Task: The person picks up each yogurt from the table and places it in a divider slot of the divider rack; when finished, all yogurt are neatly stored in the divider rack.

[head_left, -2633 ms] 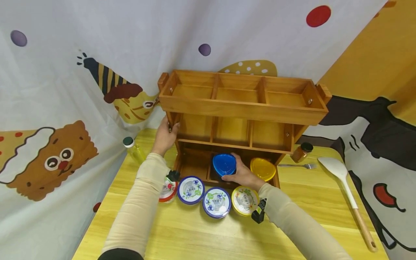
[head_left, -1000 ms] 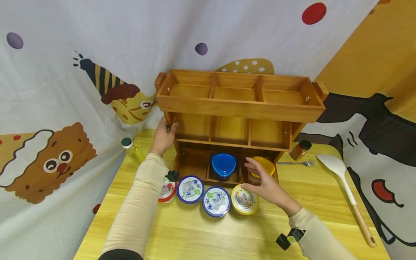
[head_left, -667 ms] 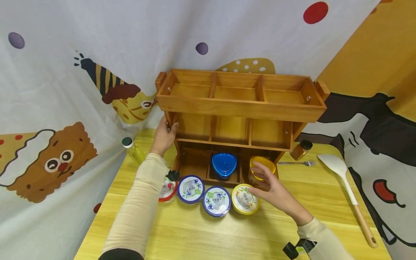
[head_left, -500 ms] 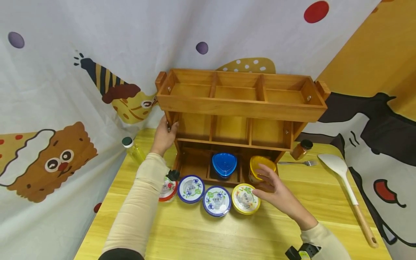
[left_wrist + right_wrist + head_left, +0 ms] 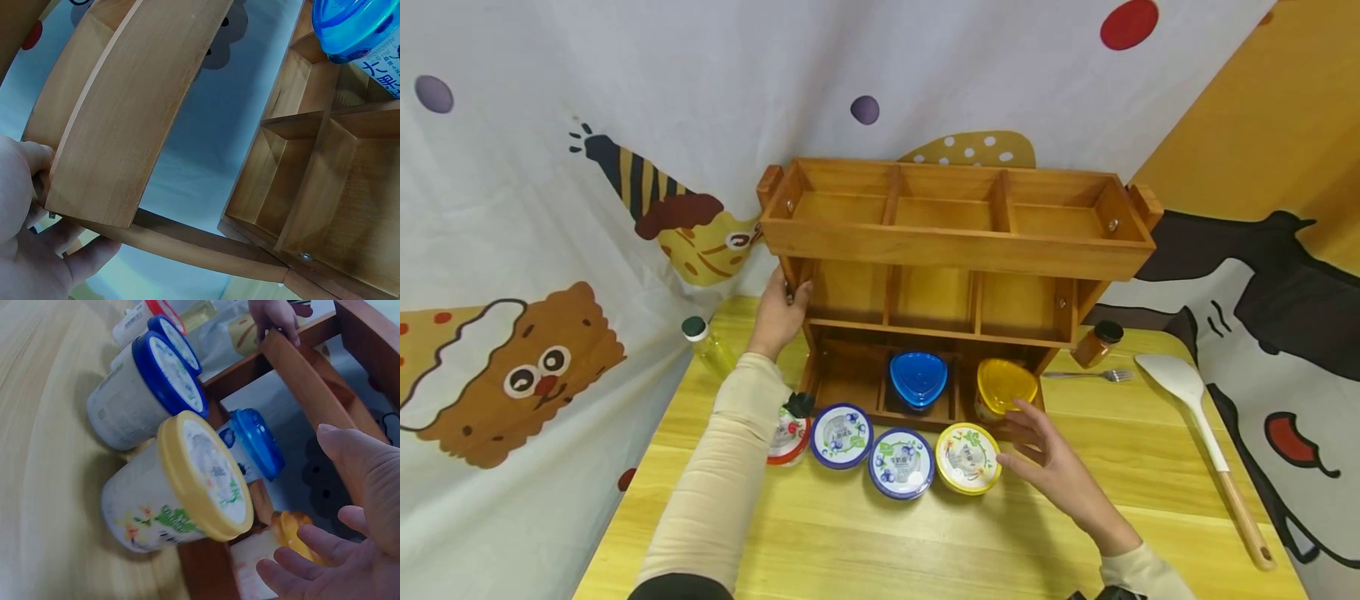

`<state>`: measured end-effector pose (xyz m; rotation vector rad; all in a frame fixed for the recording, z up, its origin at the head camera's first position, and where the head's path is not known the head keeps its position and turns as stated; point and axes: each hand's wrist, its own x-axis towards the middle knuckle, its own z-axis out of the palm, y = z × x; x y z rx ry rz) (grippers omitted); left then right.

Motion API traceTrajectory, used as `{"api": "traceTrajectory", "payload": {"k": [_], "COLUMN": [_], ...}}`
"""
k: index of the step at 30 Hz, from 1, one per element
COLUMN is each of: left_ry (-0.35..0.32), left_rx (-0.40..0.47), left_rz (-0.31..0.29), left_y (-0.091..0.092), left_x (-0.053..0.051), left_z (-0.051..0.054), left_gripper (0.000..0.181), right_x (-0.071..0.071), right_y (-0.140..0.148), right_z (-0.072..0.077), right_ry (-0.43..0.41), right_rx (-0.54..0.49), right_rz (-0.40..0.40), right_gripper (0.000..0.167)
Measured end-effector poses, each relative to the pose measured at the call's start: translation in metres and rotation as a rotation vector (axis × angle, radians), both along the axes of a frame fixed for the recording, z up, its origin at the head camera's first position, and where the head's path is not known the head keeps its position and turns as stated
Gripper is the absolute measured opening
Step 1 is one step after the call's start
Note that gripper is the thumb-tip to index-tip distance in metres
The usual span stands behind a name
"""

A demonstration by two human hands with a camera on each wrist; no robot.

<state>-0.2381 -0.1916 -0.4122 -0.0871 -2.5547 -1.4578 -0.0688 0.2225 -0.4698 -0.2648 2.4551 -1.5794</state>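
Note:
In the head view my left hand [image 5: 777, 321] grips the left side of a three-tier wooden rack [image 5: 958, 249]; the left wrist view shows its fingers curled at the wood's edge. On the bottom tier, a cup with a blue lid [image 5: 917, 379] stands in the middle compartment. To its right is a cup with a yellow lid [image 5: 1004, 383]. My right hand [image 5: 1060, 475], empty with fingers spread, hovers in front of that yellow-lidded cup and right of a round tub with a yellow rim [image 5: 967, 458]. Whether a fingertip touches the cup's lid is unclear.
Two blue-rimmed tubs [image 5: 901, 463] and a red-rimmed tub [image 5: 787, 439] line the rack's front. A green-capped bottle [image 5: 711, 346] stands left. On the right are a dark-lidded jar [image 5: 1097, 343], a fork [image 5: 1097, 375] and a white spatula with a wooden handle [image 5: 1180, 383].
My right hand has let go of the blue-lidded cup, now in the middle compartment, and drawn back rightward and toward me, past the yellow-lidded cup. The left hand keeps its place on the rack.

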Motion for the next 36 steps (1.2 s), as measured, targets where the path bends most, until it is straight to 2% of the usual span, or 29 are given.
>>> {"api": "traceTrajectory", "payload": {"k": [10, 17, 24, 28, 36], "left_ry": [-0.003, -0.018, -0.029, -0.029, -0.034], "left_rx": [0.003, 0.003, -0.005, -0.014, -0.009], "left_rz": [0.001, 0.006, 0.014, 0.021, 0.022], "left_y": [0.001, 0.001, 0.000, 0.000, 0.000], "left_x": [-0.001, 0.000, 0.001, 0.001, 0.001], "left_z": [0.000, 0.000, 0.000, 0.000, 0.000], "left_gripper": [0.042, 0.045, 0.046, 0.045, 0.045], "right_x": [0.007, 0.012, 0.016, 0.018, 0.021], "right_y": [0.002, -0.002, -0.012, -0.020, -0.034], "right_z": [-0.029, -0.046, -0.062, -0.069, -0.077], "right_ry": [0.032, -0.070, -0.077, -0.112, -0.137], "right_rx": [-0.001, -0.057, -0.112, -0.122, -0.134], "right_rz": [0.022, 0.011, -0.015, -0.061, -0.091], "right_gripper": [0.081, 0.088, 0.093, 0.104, 0.116]}}
